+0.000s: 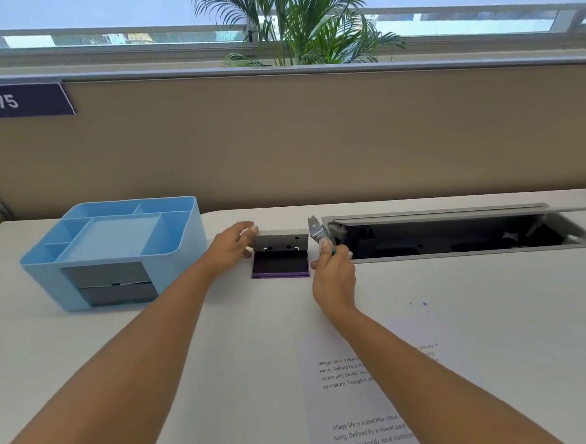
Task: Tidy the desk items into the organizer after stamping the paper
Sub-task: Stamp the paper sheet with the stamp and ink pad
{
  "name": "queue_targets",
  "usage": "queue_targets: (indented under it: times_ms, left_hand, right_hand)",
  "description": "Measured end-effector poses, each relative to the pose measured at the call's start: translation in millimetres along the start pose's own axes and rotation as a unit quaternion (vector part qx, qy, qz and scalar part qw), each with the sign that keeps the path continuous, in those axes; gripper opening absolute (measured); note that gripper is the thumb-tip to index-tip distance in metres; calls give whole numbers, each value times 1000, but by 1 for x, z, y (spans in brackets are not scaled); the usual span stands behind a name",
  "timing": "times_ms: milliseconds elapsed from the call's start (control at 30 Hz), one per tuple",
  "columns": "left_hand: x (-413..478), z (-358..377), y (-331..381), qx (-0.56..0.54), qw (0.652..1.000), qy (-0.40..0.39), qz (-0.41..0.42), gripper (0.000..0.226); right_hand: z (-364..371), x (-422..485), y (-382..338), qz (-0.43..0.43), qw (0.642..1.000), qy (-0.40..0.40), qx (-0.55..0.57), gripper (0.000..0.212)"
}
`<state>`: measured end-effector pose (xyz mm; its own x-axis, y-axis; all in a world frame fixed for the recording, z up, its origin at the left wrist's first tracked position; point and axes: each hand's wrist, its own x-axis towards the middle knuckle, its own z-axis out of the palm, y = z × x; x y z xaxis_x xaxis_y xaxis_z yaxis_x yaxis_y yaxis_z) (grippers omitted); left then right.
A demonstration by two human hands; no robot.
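A purple ink pad (pixel 280 263) lies open on the white desk, its grey lid (pixel 281 242) standing upright behind it. My left hand (pixel 231 246) holds the lid's left end with fingers over its top edge. My right hand (pixel 332 271) grips a small silver metal tool with a green handle (pixel 318 232), just right of the pad. The blue organizer (pixel 115 250) stands at the left with its compartments bare and two grey drawers in front. A printed paper (pixel 357 399) lies at the front under my right forearm, with a small purple mark (pixel 425 304) above its text.
An open cable tray (pixel 457 235) with a raised grey flap is sunk into the desk at the right. A beige partition (pixel 279 137) closes the desk's far edge, with a label reading 475 at the left and a palm plant behind.
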<state>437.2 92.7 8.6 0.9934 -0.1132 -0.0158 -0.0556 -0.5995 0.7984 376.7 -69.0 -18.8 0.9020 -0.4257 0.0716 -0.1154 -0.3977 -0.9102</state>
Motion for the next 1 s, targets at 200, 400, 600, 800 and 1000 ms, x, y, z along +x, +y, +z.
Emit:
queue_targets:
  times_ms: [200,400,600,800,1000]
  left_hand:
    - [12,14,6,31,990,114,-76,49]
    - [12,18,4,79,976,151,-139,51]
    - [10,21,6,48,971,162,-170,50]
    - [2,23,3,-3,969,189,-159,48]
    - [-13,30,-10,-85,966,213,-117,38]
  right_hand:
    - [4,1,2,1,1000,4,-20,41]
    - [3,0,-4,21,1000,-2,-12,40]
    - [7,2,-7,60,998,9,19,43]
    - [12,11,-5,89,994,-4,65,43]
    - [13,14,-8,106,986,-18,126,40]
